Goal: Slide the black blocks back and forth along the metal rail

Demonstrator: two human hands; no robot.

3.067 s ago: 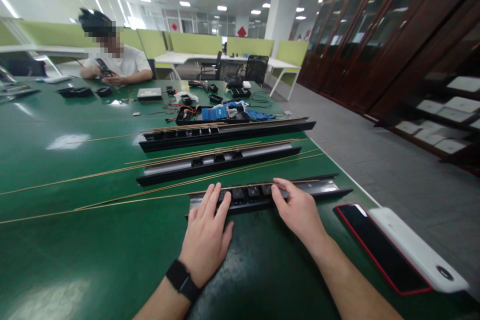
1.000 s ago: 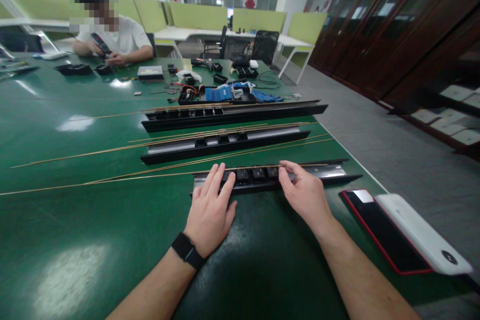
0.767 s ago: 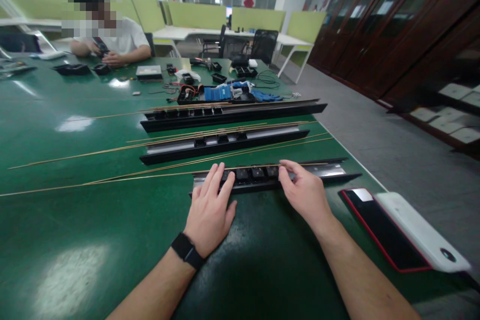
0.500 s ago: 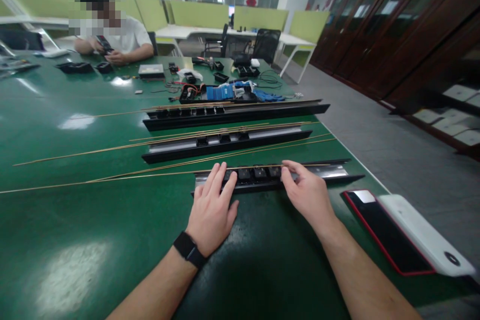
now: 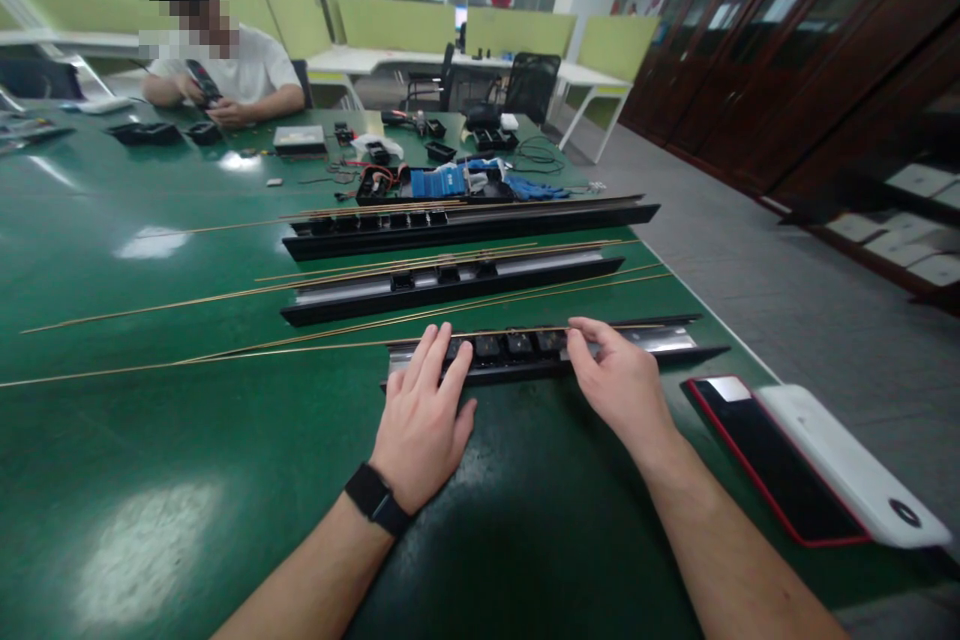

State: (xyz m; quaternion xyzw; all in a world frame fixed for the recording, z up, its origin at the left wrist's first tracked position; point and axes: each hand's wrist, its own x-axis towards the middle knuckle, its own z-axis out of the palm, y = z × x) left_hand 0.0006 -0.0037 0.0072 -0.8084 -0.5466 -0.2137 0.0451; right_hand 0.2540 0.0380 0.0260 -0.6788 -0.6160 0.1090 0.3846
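My left hand (image 5: 421,415) lies with fingers stretched across the left part of the nearest black channel rail (image 5: 673,339). Square black blocks (image 5: 519,344) sit in a row inside this rail, between my two hands. A thin brass-coloured rod (image 5: 277,353) runs in from the far left and along the rail's back side. On the right, the thumb and forefinger of my right hand (image 5: 621,382) are closed on the rod beside the last visible block. My fingertips partly hide the contact, and the left fingers cover part of the row.
Behind lie a middle rail (image 5: 540,267) and a far rail (image 5: 480,229), both with blocks and long rods. A red-edged phone (image 5: 776,460) and a white device (image 5: 847,465) are at the right edge. Blue gloves (image 5: 536,190) and a person (image 5: 255,70) holding a dark device are farther back.
My right hand has shifted slightly right along the rail. My left hand stays in place. Across the table, the person's dark device has tilted a little more upright.
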